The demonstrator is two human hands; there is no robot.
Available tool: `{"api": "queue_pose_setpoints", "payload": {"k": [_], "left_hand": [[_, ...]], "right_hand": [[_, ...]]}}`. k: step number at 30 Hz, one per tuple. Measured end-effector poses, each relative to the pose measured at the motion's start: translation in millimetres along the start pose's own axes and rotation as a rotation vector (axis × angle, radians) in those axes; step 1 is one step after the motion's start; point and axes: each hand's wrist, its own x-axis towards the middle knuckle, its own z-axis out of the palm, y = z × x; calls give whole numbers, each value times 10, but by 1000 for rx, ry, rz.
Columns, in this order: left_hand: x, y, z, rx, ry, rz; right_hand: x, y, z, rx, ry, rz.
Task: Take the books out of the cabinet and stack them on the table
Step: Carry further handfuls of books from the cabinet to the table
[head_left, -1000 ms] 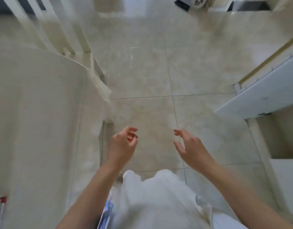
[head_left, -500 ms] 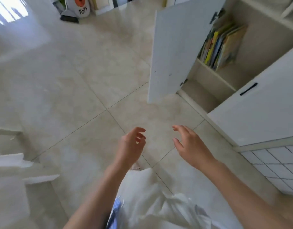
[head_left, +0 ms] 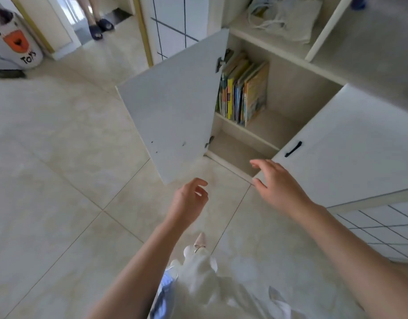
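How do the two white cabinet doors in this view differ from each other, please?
The left door is swung wide open, baring the books on the shelf; the right door looks shut or nearly so. The right door shows a black handle on its face, while the left door shows a plain face with hinges at its edge. The right hand hovers by the right door's corner; no hand is near the left door. Both are flat white panels.

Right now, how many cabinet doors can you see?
2: the open door swung out left of the books, and the closed door with a black handle on the right.
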Motion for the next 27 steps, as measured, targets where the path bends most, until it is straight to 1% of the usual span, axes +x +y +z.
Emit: {"api": "queue_pose_setpoints", "payload": {"k": [3,6,10,15,17,19,21,23,27], "left_hand": [[550,236,30,-5,-55,15],[1048,417,102,-22,-69,29],[1710,622,253,-83,-53,-9],[2476,808,580,-184,-93,-52],[2784,837,733,-225,-92,-94],[3054,826,894,-272,-78,-133],[3319,812,1045,-312,-77,-160],[3599,799,1174,-339,-68,-171],[4032,767,1326,-353,-25,-183]], "right_hand": [[442,195,-200,-31,-3,9],[848,372,-341,-71,-32,-3],[1462,622,-490,-148,-56,-55],[2417,1056,-521,-247,-55,-112],[2858,1253,-486,-243,-94,-95],[3253,1413,-436,-152,-111,-66],[3587,1561,-361,-104,-67,-56],[3915,1686,-251,-164,-21,-75],[4381,1847,-36,-392,5,-158]]}}
